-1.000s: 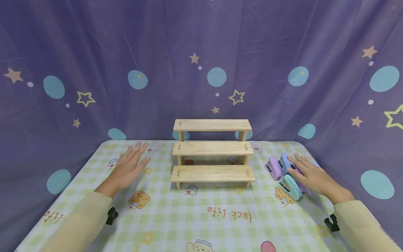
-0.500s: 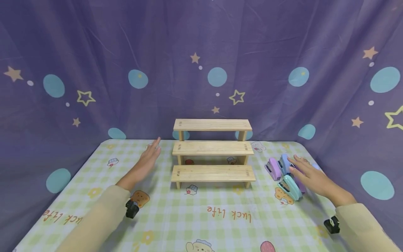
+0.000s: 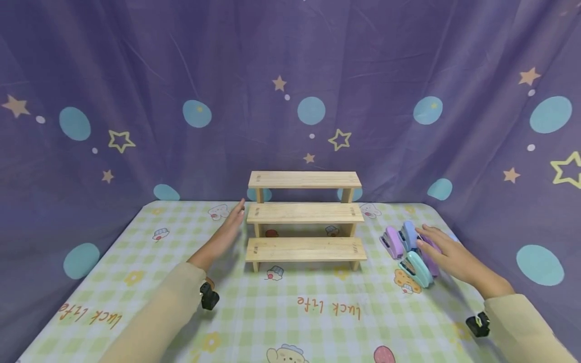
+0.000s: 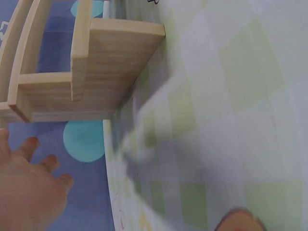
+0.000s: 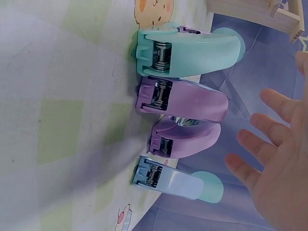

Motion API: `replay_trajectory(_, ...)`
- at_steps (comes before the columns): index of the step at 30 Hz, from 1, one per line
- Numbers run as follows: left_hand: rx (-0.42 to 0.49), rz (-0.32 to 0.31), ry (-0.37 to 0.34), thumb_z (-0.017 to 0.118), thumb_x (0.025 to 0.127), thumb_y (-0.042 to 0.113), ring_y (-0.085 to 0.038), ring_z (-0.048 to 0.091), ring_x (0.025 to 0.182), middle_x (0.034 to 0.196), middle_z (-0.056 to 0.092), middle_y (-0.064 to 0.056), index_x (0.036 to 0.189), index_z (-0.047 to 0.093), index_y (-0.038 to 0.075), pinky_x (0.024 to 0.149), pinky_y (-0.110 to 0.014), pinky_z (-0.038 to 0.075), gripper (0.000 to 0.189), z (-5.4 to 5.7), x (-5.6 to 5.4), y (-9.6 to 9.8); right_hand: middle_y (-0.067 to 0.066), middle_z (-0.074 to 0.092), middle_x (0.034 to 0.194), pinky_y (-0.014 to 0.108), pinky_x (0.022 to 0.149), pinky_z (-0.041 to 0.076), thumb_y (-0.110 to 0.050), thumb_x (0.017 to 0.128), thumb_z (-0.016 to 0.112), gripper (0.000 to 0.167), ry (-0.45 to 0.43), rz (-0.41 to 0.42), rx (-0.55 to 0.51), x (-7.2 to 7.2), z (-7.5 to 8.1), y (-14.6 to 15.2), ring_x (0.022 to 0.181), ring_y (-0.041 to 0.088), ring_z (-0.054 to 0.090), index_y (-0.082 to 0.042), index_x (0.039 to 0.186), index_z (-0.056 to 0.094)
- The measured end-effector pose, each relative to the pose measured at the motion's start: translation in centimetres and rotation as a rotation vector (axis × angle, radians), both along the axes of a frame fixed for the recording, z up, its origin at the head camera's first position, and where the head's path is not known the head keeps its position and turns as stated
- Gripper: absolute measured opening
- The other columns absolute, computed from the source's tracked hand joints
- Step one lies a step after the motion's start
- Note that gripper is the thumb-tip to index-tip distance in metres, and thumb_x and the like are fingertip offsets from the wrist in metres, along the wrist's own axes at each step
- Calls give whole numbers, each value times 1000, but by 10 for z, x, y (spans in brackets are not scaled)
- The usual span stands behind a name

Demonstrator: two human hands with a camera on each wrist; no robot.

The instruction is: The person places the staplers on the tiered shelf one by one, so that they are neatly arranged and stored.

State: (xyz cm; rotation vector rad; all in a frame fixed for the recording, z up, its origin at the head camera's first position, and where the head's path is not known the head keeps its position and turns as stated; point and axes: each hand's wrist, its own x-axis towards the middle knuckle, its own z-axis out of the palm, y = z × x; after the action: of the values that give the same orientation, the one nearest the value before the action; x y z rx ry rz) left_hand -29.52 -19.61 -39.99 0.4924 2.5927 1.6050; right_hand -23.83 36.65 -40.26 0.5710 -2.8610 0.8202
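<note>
A three-tier wooden stand (image 3: 305,249) is at the middle of the table. Just left of it is my left hand (image 3: 222,238), fingers extended; whether it touches the wood I cannot tell. My right hand (image 3: 451,256) hovers with spread, relaxed fingers beside a cluster of small hole punches and holds nothing. In the head view the cluster shows a mint hole punch (image 3: 418,269), a lilac one (image 3: 392,242) and a blue one (image 3: 409,236); my hand partly covers a purple one. The right wrist view also shows a light blue hole punch (image 5: 183,184) at the cluster's end.
A green-and-white checked cloth (image 3: 281,327) with cartoon prints covers the table. Behind and on both sides hangs a purple curtain (image 3: 236,60) with stars and blue dots. Each wrist carries a black camera mount, such as the left mount (image 3: 209,296).
My left hand has moved right, up to the stand's left side, and turned from palm-down to edge-on. The right hand, the hole punches and the stand have hardly moved.
</note>
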Motion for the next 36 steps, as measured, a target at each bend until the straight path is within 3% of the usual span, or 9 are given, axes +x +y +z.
replay_trajectory(6, 36, 0, -35, 25, 112, 36, -38, 5, 151, 166, 4, -16, 163, -1, 17, 118, -61, 6, 60, 4, 3, 15, 33, 38, 148, 72, 107, 22, -30, 104, 56, 55, 28, -6, -8, 3, 1, 0, 138, 56, 27, 8, 143, 47)
replay_trajectory(8, 35, 14, -42, 26, 112, 37, -37, 5, 151, 167, 3, -14, 163, 0, 18, 118, -61, 6, 60, 2, 2, 16, 31, 44, 145, 70, 104, 30, -28, 104, 58, 52, 55, -7, -1, 3, 1, 0, 134, 53, 37, 8, 140, 50)
replay_trajectory(12, 52, 29, -17, 24, 111, 44, -39, 13, 150, 167, 4, -10, 163, 3, 25, 118, -60, 13, 60, -15, -7, 15, 26, 53, 137, 55, 89, 49, -22, 102, 61, 43, 111, -9, 19, 4, -1, 0, 115, 43, 58, 5, 135, 57)
replay_trajectory(15, 92, 32, -16, 24, 111, 41, -42, 19, 148, 167, 6, -13, 163, 6, 24, 117, -59, 20, 58, -22, -10, 17, 21, 62, 127, 42, 78, 54, -21, 101, 64, 40, 119, -19, 26, 5, -4, 1, 102, 30, 66, 2, 133, 60)
replay_trajectory(19, 162, 45, -17, 24, 112, 35, -42, 23, 146, 166, 9, -16, 163, 8, 22, 116, -57, 25, 55, -26, -11, 21, 13, 70, 113, 38, 76, 56, -22, 99, 67, 38, 105, -34, 16, 7, -6, 2, 92, 16, 65, -1, 131, 64)
replay_trajectory(25, 241, 34, -22, 22, 112, 28, -44, 22, 146, 165, 8, -19, 163, 6, 17, 116, -56, 25, 54, -25, -8, 25, 1, 70, 99, 29, 67, 54, -21, 97, 68, 34, 82, -32, 14, 10, -9, 1, 82, 10, 63, -1, 125, 67)
replay_trajectory(31, 256, 16, -46, 21, 112, 27, -47, 19, 146, 165, 4, -20, 163, 3, 14, 116, -59, 22, 55, -29, -11, 24, -6, 68, 91, 26, 60, 50, -25, 96, 70, 32, 24, -45, 10, 13, -15, 2, 76, 4, 60, -4, 121, 69)
replay_trajectory(36, 226, 27, -21, 22, 112, 34, -46, 23, 145, 166, 8, -18, 163, 5, 18, 115, -58, 26, 56, -29, -9, 25, -7, 70, 93, 26, 62, 50, -31, 96, 70, 31, -31, -64, 15, 16, -19, 3, 79, 3, 60, -10, 119, 71)
